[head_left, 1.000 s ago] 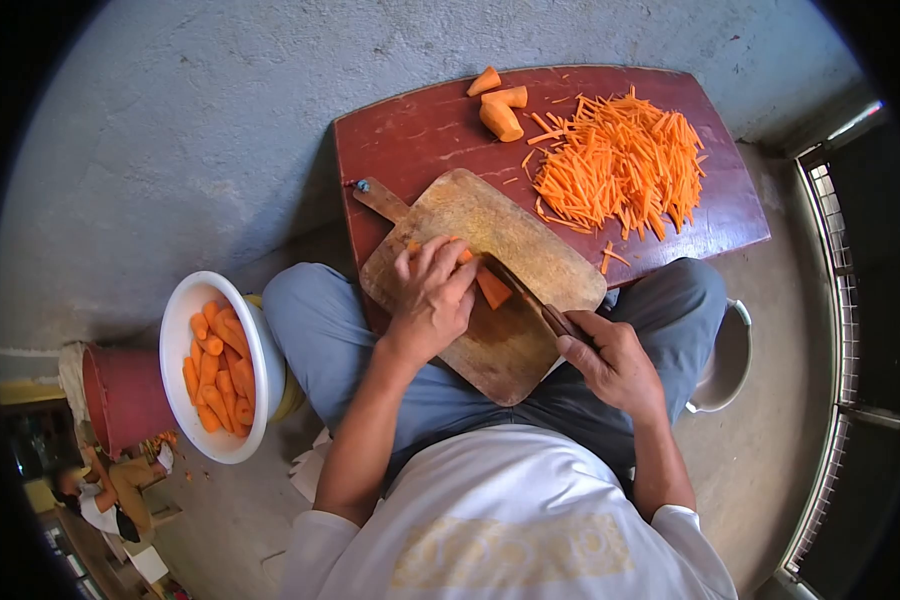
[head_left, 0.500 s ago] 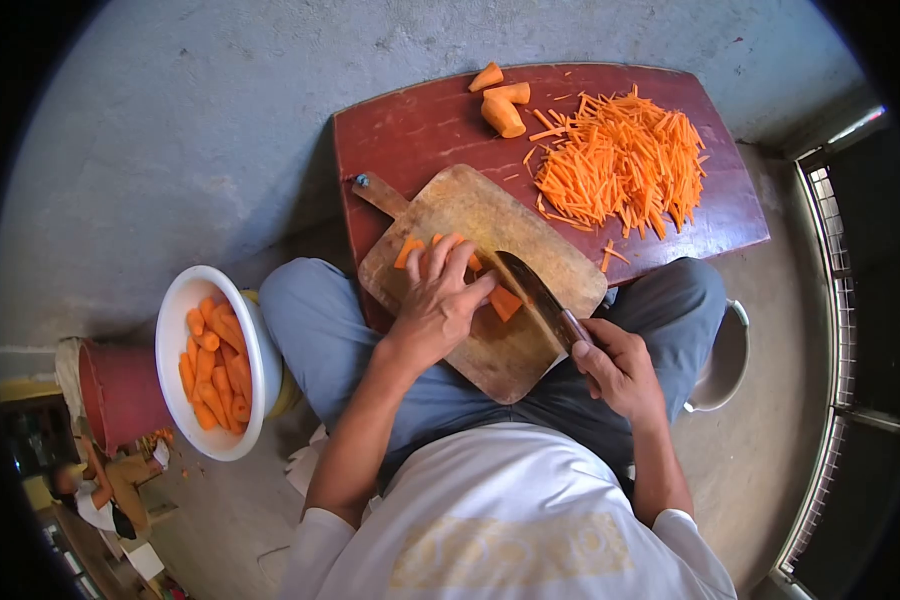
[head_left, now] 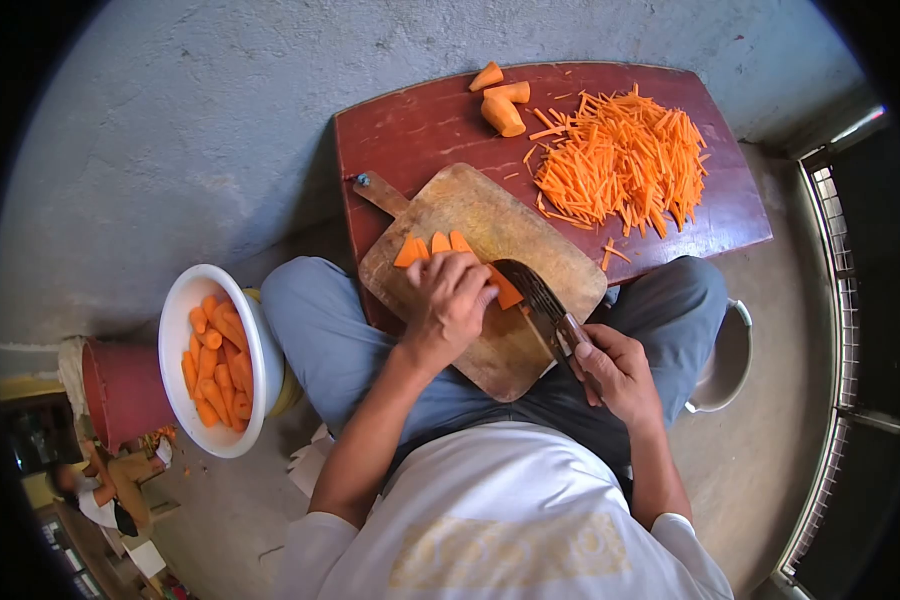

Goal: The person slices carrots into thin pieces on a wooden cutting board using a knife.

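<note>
On the cutting board [head_left: 525, 245] — carrot pieces [head_left: 440, 243] more visible than before

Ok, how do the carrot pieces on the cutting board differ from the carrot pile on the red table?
The carrot pieces are broad chunks, while the carrot pile is thin strips. Only a few carrot pieces show; the carrot pile holds a great many strips. The left hand partly covers the carrot pieces, whereas the carrot pile lies uncovered. Both are bright orange.
</note>
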The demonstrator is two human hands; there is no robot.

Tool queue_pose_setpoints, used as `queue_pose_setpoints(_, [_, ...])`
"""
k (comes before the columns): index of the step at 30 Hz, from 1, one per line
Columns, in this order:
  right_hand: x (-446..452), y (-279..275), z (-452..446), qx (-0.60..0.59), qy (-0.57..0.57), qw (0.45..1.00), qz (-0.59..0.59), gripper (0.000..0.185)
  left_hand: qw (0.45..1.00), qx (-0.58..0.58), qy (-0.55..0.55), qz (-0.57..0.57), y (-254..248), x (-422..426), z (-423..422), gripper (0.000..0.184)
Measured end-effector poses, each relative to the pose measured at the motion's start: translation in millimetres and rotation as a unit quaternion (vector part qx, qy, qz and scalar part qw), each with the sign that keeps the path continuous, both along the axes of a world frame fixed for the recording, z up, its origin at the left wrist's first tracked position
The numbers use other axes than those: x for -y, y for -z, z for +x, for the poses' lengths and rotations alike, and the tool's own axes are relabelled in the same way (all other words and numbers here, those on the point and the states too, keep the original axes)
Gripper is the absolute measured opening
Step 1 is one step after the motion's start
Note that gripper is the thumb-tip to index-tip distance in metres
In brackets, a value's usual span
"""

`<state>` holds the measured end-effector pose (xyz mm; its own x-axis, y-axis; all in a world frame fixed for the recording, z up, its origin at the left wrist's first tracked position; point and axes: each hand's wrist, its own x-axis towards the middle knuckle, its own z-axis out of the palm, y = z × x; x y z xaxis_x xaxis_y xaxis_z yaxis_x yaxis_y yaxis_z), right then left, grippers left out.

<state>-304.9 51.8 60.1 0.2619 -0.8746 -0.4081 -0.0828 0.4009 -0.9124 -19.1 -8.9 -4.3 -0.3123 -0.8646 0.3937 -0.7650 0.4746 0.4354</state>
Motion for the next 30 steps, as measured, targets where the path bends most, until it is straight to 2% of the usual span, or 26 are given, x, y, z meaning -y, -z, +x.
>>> queue_pose_setpoints(3, [-1.1,-6.9,2.3,-0.094,-0.001,0.993,-0.072,0.035,1.000,0.015,0.011,0.015,-0.1,-5.3,-4.1,0.040])
queue_pose_setpoints(6, [0.3,-18.9,5.5,-0.131,-0.016,0.989,-0.064,0.034,0.999,0.041,0.009,-0.002,1.1,4.0,-2.4,0.040])
queue_pose_setpoints(9, [-1.0,-11.5,11.9,-0.102,-0.022,0.989,-0.105,0.033,0.998,0.068,0.007,-0.008,-4.8,6.2,4.2,0.038])
queue_pose_setpoints(13, [1.0,-16.0,31.5,-0.147,-0.068,0.977,-0.141,0.035,0.995,0.064,-0.060,-0.044,0.9,3.4,17.4,0.033])
queue_pose_setpoints(16, [6.4,-19.0,35.9,-0.145,-0.070,0.975,-0.155,0.035,0.996,0.044,-0.049,-0.052,-1.6,-0.6,17.0,0.033])
queue_pose_setpoints(19, [6.1,-21.9,34.8,-0.139,-0.055,0.977,-0.153,0.036,0.998,-0.024,0.036,-0.033,-2.9,-2.6,10.1,0.032])
queue_pose_setpoints(23, [3.7,-16.5,34.0,-0.151,-0.068,0.967,-0.195,0.038,0.997,-0.013,0.070,-0.043,1.9,-2.5,-1.4,0.033])
queue_pose_setpoints(24, [2.7,-14.3,35.1,-0.153,-0.077,0.963,-0.206,0.039,0.997,-0.021,0.072,-0.028,4.7,-2.5,-1.7,0.027])
queue_pose_setpoints(27, [-2.7,-23.4,38.6,-0.184,-0.111,0.962,-0.167,0.035,0.994,-0.032,0.100,-0.009,6.3,-2.5,3.2,0.029])
queue_pose_setpoints(30, [-10.7,-37.9,38.0,-0.229,-0.124,0.948,-0.181,0.037,0.994,0.027,0.106,-0.019,-0.8,-5.2,4.5,0.034])
